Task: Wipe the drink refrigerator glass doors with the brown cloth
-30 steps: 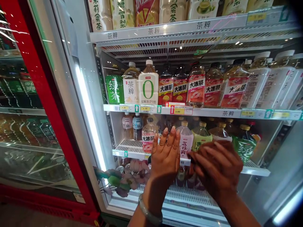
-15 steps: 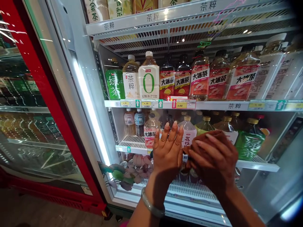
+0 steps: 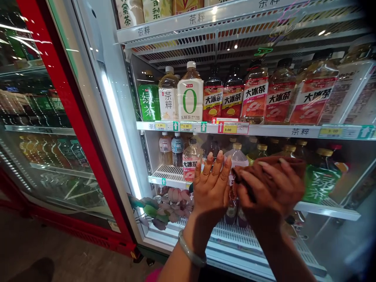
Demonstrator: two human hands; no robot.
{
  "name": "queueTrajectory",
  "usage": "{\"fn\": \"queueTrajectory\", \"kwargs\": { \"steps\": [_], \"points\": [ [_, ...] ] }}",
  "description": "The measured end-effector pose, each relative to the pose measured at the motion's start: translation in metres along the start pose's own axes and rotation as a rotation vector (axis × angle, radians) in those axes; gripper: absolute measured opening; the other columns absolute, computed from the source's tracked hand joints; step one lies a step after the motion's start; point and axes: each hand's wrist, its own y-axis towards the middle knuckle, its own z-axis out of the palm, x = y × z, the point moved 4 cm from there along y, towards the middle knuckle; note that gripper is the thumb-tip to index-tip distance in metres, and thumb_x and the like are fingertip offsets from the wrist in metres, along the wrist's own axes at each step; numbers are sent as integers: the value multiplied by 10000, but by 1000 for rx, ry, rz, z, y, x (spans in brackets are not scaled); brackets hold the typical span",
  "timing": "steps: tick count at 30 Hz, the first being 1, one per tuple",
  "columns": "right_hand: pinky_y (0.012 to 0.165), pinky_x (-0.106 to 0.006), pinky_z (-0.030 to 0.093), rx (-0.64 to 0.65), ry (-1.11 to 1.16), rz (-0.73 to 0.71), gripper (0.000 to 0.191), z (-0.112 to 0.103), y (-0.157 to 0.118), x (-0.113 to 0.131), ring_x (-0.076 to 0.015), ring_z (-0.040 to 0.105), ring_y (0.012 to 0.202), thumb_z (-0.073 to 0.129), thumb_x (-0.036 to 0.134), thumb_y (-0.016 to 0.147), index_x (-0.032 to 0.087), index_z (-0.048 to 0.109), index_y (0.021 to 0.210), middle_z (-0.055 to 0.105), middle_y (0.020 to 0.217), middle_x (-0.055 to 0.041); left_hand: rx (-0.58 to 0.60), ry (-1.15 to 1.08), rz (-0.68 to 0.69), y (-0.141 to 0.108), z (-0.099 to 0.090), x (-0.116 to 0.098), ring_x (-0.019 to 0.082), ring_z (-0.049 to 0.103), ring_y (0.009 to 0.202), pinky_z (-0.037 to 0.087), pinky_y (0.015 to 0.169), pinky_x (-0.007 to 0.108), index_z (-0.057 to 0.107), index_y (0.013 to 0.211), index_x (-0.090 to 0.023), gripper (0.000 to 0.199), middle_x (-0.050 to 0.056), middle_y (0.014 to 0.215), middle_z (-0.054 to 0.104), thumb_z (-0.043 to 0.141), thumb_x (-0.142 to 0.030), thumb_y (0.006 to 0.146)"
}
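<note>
Clutching cloth (image 3: 274, 163) in right hand (image 3: 276, 196) with curled fingers, before shelf's (image 3: 170, 182) front edge; holding up left hand (image 3: 211, 192) just beside (wearing a bangle (image 3: 190, 252)) with straight fingers slightly spread.

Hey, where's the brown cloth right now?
In the head view, the brown cloth is bunched in the right hand, right of the left hand and just left of the gold-capped green bottle.
</note>
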Motion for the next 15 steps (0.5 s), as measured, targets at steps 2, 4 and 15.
{"fn": "queueTrajectory", "kwargs": {
  "steps": [2, 4, 15],
  "points": [
    [1168, -627, 454, 61, 48, -63, 314, 2, -6, 6, -370, 546, 1393, 816, 235, 826, 328, 738, 1115, 655, 1206, -48, -26, -8, 13, 0, 0, 0, 202, 198, 1645, 96, 1383, 443, 217, 1689, -218, 708, 28, 1716, 319, 479, -213, 1032],
    [1167, -610, 465, 90, 101, -125, 299, -2, -8, 1, -334, 576, 1362, 824, 263, 823, 340, 741, 1099, 665, 1199, -20, -78, -16, 26, 0, 0, -1, 212, 223, 1640, 112, 1380, 447, 249, 1680, -201, 695, 44, 1707, 333, 487, -205, 1027],
    [1143, -661, 469, -157, -17, 46, 395, -15, 9, -36, -440, 588, 1339, 818, 187, 762, 235, 791, 1153, 666, 1334, -118, -144, 4, 6, 0, 5, -3, 213, 259, 1629, 147, 1376, 467, 333, 1654, -187, 651, 45, 1675, 407, 435, -158, 1012]
  ]
}}
